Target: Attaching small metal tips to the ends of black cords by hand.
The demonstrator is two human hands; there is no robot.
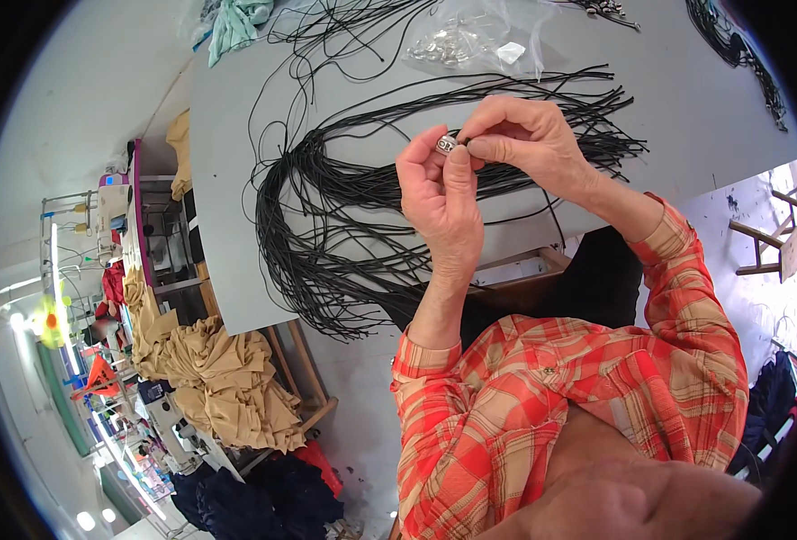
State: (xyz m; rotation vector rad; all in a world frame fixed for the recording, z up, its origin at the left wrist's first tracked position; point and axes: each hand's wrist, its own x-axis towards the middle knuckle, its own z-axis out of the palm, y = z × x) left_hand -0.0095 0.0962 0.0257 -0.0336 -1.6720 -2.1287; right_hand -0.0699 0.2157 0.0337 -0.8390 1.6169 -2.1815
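Observation:
My left hand (443, 193) is raised over the table's near side and pinches a small silver metal bead (446, 145) with dark markings. Close against it, the thumb and forefinger of my right hand (538, 144) are pressed together on a small dark bit that looks like a black cord's end; the fingers hide most of it. Under both hands lies a large bundle of black cords (353, 184), gathered at its left and fanned out to the right. Some cords hang over the table's near edge.
A clear plastic bag (479, 40) of silver metal pieces lies at the far side of the grey table (227, 225). More black cords (731, 45) lie far right. A light green cloth (236, 27) is far left. Tan fabric (223, 378) is piled left, and a wooden stool (776, 238) stands right.

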